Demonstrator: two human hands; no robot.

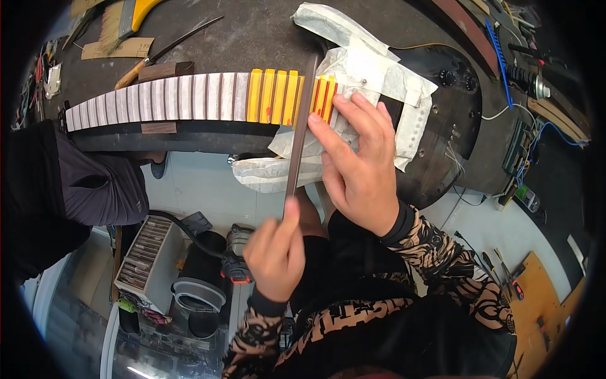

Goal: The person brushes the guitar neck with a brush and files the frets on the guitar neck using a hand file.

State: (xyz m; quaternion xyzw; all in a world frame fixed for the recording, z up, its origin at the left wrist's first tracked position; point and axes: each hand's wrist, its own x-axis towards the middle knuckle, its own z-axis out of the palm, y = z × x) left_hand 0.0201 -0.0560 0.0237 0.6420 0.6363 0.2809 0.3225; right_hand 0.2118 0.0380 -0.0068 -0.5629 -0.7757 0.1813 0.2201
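A dark electric guitar (pixel 464 107) lies across the bench, its fretboard (pixel 158 98) covered with pale strips between the frets. Yellow strips (pixel 269 95) with small red marks cover the frets nearer the body. Crumpled masking tape (pixel 360 71) wraps parts of the body and its horns. My left hand (pixel 274 256), slightly blurred, is closed around the near end of a long, narrow file (pixel 299 139), which lies crosswise over the yellow strips. My right hand (pixel 365 158) is palm down with fingers spread. Its index fingertip touches the file's edge, and other fingertips rest by the yellow strips.
A wooden-handled tool (pixel 129 77), a brush (pixel 113 28) and a wooden block (pixel 165 71) lie beyond the neck. Another person's clothed leg (pixel 104 183) is at left. Below stand a white box (pixel 148 256) and a black cylinder (pixel 199 265). Cables and tools crowd the right side.
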